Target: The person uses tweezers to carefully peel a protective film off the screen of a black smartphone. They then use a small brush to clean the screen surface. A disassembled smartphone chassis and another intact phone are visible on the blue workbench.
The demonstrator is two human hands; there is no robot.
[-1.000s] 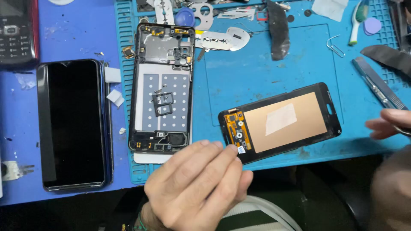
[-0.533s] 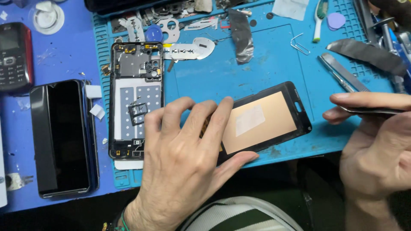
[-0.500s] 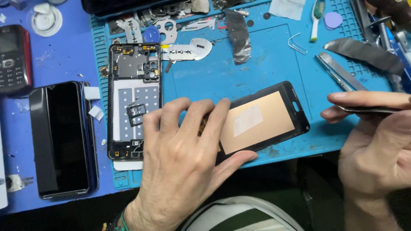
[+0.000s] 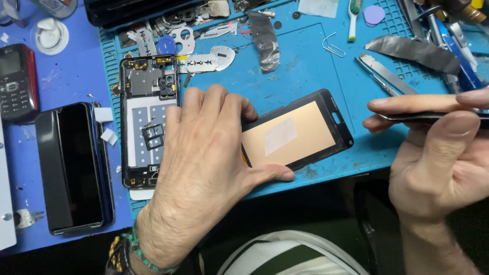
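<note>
A detached phone display panel (image 4: 295, 132), black-framed with a copper-coloured back, lies tilted on the blue work mat (image 4: 305, 66). My left hand (image 4: 204, 168) lies palm down over its left end, fingers along the far edge and thumb on the near edge, holding it. The hand also covers part of an opened phone body (image 4: 147, 117) with bare internals, just to the left. My right hand (image 4: 443, 163) is at the right edge, pinching a thin dark flat piece (image 4: 433, 116) between thumb and fingers, level with the panel's right end and apart from it.
A black phone (image 4: 74, 168) lies face up at the left, and a small keypad phone (image 4: 15, 81) sits behind it. Metal shields, a dark strip (image 4: 415, 50), a metal tool (image 4: 384, 74), a paper clip (image 4: 332, 46) and a toothbrush (image 4: 353, 20) litter the mat's far side.
My left hand has moved from the panel's near corner up over its left end and spread across it. My right hand has come further into view with the thin dark piece.
</note>
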